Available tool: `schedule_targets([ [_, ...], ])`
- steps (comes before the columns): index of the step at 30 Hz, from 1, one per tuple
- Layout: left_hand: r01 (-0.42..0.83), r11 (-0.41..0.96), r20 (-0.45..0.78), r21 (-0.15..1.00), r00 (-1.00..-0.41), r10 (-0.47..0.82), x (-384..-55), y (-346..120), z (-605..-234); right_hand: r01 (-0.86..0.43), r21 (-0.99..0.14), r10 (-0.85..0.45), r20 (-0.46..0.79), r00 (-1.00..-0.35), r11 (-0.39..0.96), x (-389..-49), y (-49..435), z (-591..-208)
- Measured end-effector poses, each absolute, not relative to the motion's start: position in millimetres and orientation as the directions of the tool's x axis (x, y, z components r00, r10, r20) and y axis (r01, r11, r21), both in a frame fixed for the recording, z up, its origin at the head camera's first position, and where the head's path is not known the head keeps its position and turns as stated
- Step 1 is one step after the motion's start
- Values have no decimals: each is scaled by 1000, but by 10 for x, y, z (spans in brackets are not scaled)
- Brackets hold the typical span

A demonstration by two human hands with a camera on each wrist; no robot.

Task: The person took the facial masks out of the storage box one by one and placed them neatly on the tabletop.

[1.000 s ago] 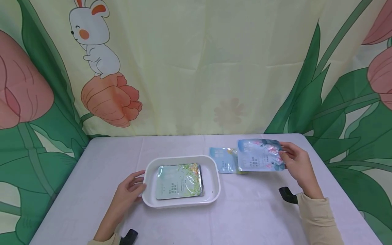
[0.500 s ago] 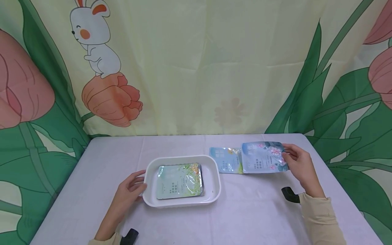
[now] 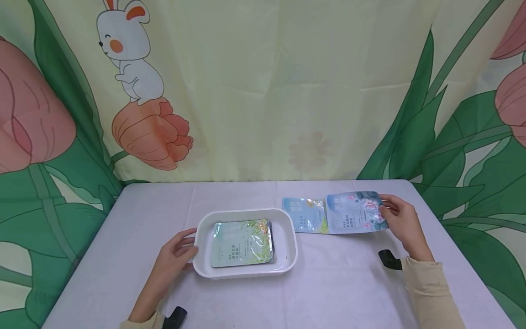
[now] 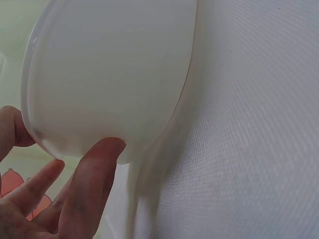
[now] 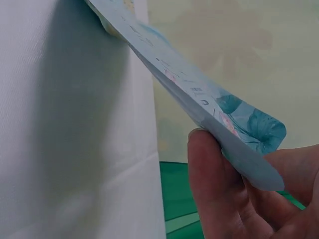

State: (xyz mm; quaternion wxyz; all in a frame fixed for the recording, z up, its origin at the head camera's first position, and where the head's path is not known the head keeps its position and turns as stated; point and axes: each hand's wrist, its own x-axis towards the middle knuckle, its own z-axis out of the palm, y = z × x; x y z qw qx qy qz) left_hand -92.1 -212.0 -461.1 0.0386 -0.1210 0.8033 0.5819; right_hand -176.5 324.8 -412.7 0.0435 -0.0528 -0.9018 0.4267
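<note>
In the head view my right hand (image 3: 404, 224) pinches the right end of a blue foil sachet (image 3: 355, 212) printed with pink flowers. The right wrist view shows this sachet (image 5: 194, 89) held aslant, its gripped end raised over the tabletop. Its left edge lies along a second light-blue sachet (image 3: 305, 214) on the table. My left hand (image 3: 174, 251) touches the left end of a white tray (image 3: 287, 256). Thumb and fingertips rest against the tray's outer wall (image 4: 109, 74) in the left wrist view. A pale-green sachet (image 3: 242, 243) lies in the tray, with a darker edge showing under it.
A white cloth covers the table (image 3: 324, 283). Behind it hangs a cream curtain (image 3: 255, 91) printed with a rabbit and tulips. Each wrist wears a black camera mount, such as the right one (image 3: 389, 259) low over the cloth.
My right hand has moved the flowered sachet rightward and down, uncovering more of the light-blue sachet, and has almost stopped. The left hand stays at the tray.
</note>
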Motion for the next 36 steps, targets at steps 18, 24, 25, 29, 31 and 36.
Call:
schedule_targets([
  [18,-226,308,-191,924,-972,-139,-905,-2120,-4595,151,-736,161,-58,-985,660,-1913,3379,-4370],
  [24,-225,305,-189,926,-972,-143,-900,-2112,-4586,154,-741,147,-75,-986,653,-1929,3404,-4454],
  [25,-224,307,-187,925,-972,-144,-901,-2111,-4589,156,-741,145,-80,-986,653,-1932,3406,-4467],
  [29,-230,313,-191,922,-970,-151,-909,-2106,-4596,159,-725,142,-86,-986,670,-1938,3402,-4513],
  [31,-231,314,-191,921,-970,-153,-912,-2107,-4602,163,-719,146,-87,-985,676,-1941,3398,-4535],
  [36,-216,311,-179,925,-973,-143,-892,-2106,-4584,167,-720,150,-88,-985,674,-1946,3367,-4583],
])
